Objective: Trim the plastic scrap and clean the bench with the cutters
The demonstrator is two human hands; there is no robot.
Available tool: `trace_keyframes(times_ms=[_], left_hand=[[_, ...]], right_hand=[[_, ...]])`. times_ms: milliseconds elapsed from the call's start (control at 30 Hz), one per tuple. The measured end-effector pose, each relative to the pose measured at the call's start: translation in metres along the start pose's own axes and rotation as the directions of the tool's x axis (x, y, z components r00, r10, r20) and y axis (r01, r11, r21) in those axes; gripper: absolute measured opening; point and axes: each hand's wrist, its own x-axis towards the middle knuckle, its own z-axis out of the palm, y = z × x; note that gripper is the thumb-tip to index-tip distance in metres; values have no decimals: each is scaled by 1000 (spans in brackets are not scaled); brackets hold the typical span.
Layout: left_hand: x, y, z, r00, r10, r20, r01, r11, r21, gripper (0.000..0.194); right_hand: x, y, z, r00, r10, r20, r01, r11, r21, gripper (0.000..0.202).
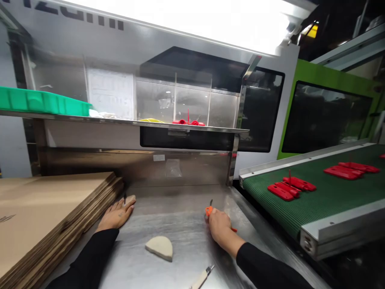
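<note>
The right hand point(219, 226) is closed around an orange-handled cutting tool point(209, 209), whose dark tip projects upward past the knuckles and whose handle end shows red at the wrist side; hand and tool rest on the stainless steel worktable point(180, 224), right of centre. The left hand point(116, 214) lies flat, fingers extended and together, palm down on the table, gripping nothing, with its fingertips just beside a small dark object and touching the edge of a stack of flattened cardboard sheets point(45, 216) that occupies the left of the table. Between the two forearms lies a pale half-round pad point(160, 247). Nearer the camera, a small knife with a light handle point(203, 277) lies on the table. To the right of the table, a green conveyor belt point(331, 196) carries red moulded plastic parts point(290, 186) in separate groups. Above the table, a metal shelf point(135, 122) holds a green tray point(42, 100) and further red parts point(188, 121).
</note>
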Motion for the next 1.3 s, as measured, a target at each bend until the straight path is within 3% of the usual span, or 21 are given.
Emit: trace_keyframes(times_ms=[100,233,367,533,733,900,967,1033,1100,1200,1300], left_hand=[[-1,1,-1,1000,0,5,0,1000,-7,55],[-1,1,-2,1000,-9,18,9,1000,-21,56],[1,1,-1,1000,-4,25,5,1000,-19,58],[3,1,-2,999,7,49,-7,1000,3,58],[6,-3,1,999,18,30,-19,1000,8,58],[4,-3,4,1000,15,12,-15,1000,-8,56],[3,-3,4,1000,16,5,-16,1000,-16,56],[3,-3,5,1000,13,4,-13,1000,-22,56],[3,-3,4,1000,9,9,-9,1000,-26,56],[4,-3,4,1000,9,19,-8,1000,-28,56],[5,-5,4,999,23,22,-23,999,-29,57]], right_hand=[[-11,5,-7,999,26,38,-26,1000,-7,30],[-53,25,-13,994,-3,105,5,1000,-19,51],[-85,44,-12,991,-26,133,34,998,-61,58],[-78,54,-5,992,73,107,-65,995,-76,53],[-72,49,-10,990,81,119,-76,996,-49,49],[-93,39,-29,988,-22,156,22,1000,-1,60],[-107,43,-35,983,-110,146,89,986,142,59],[-122,52,-43,957,-280,77,222,875,430,52],[-136,63,-53,901,-431,56,260,638,724,49],[-154,77,-73,808,-559,185,-6,306,952,62],[-164,87,-88,771,-597,222,-203,99,974,65]])
